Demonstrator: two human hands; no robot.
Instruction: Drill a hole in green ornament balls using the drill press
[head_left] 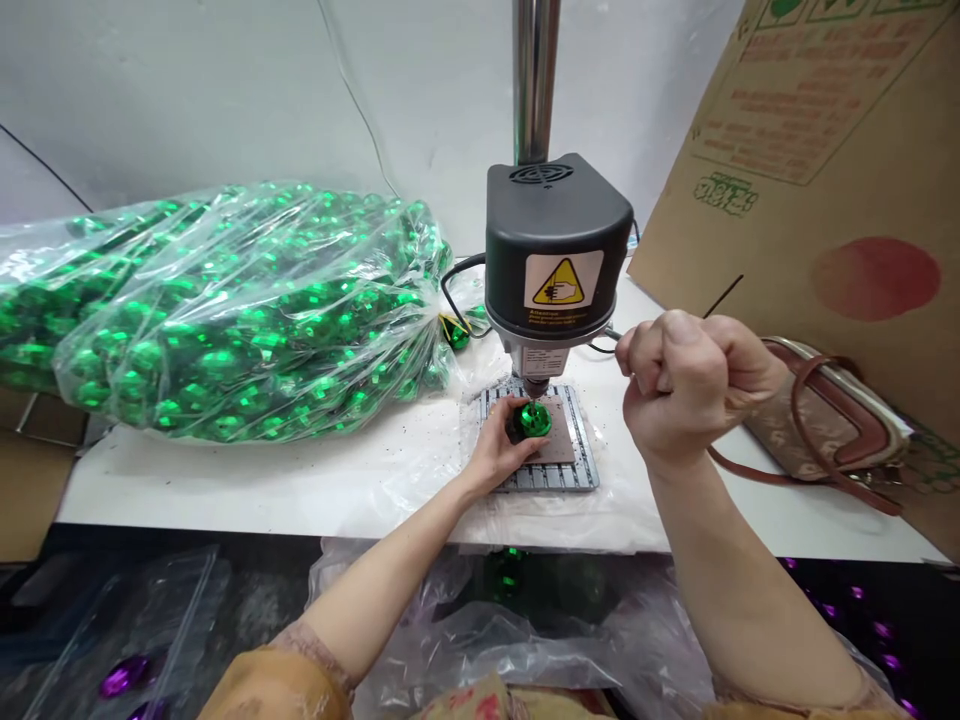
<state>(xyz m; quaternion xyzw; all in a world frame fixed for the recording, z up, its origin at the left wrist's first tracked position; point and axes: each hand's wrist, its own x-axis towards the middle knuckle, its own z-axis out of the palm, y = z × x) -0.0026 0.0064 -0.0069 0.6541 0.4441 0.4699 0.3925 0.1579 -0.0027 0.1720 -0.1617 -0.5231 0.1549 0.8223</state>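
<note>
A shiny green faceted ball [537, 421] sits under the chuck of a black bench drill press [559, 235]. My left hand [501, 440] is closed around its left side, thumb in front and fingers behind. Below the ball lies a brown board [559, 447] on the slotted metal base [586, 470]. The drill bit comes down at the ball's top; whether it has entered cannot be made out. To the right of the drill head, my right hand [679, 385] is wrapped in a fist around the drill's feed lever [613, 334], whose end is hidden in the fingers.
A large clear bag of green balls [247, 310] fills the table's left side. At right stand a cardboard box [840, 200] and a brown-strapped handbag [832, 410]. Plastic sheeting [540, 640] hangs below the front edge of the white table [247, 490]. Purple balls [124, 677] lie low down.
</note>
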